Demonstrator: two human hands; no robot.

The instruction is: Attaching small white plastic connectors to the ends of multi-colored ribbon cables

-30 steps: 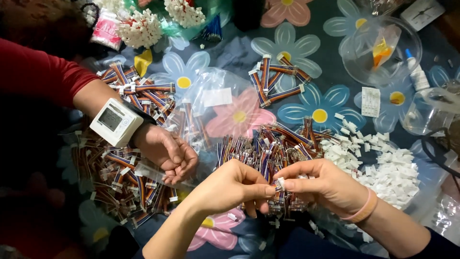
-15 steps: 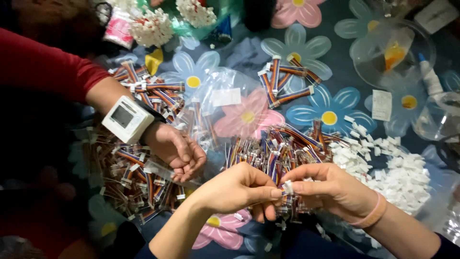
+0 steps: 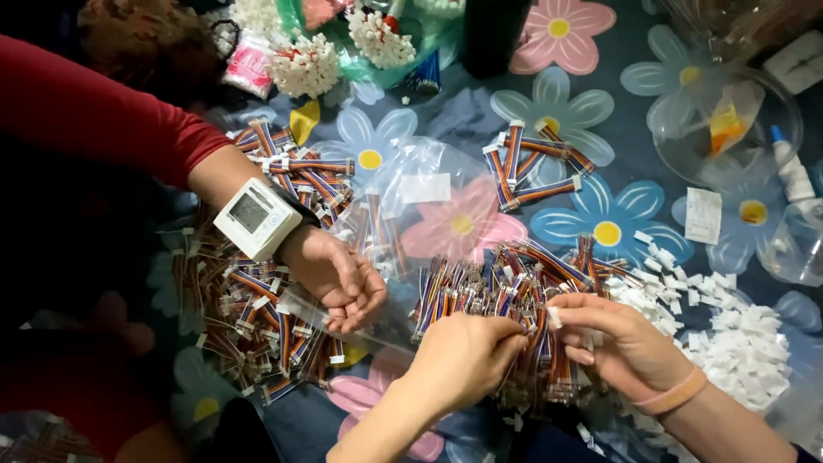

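Note:
My left hand (image 3: pixel 463 360) is curled into a loose fist at the near edge of a pile of short multicoloured wire leads (image 3: pixel 506 283), its fingertips closed on some of the wires. My right hand (image 3: pixel 630 343), with a pink band on the wrist, pinches a small white plastic connector (image 3: pixel 555 317) between thumb and forefinger just right of the left hand. A heap of loose white connectors (image 3: pixel 737 343) lies to the right of that hand.
Another person's hand (image 3: pixel 339 279), with a red sleeve and a white wrist monitor (image 3: pixel 255 217), rests palm up on a clear bag (image 3: pixel 429 189) beside a second wire pile (image 3: pixel 249 317). Farther back lie a small wire bundle (image 3: pixel 531 167), a clear bowl (image 3: pixel 729 129) and a white bottle (image 3: pixel 789 167).
My two hands, pinched together on one connector before, have drawn slightly apart. The other person's hand has stayed on the bag.

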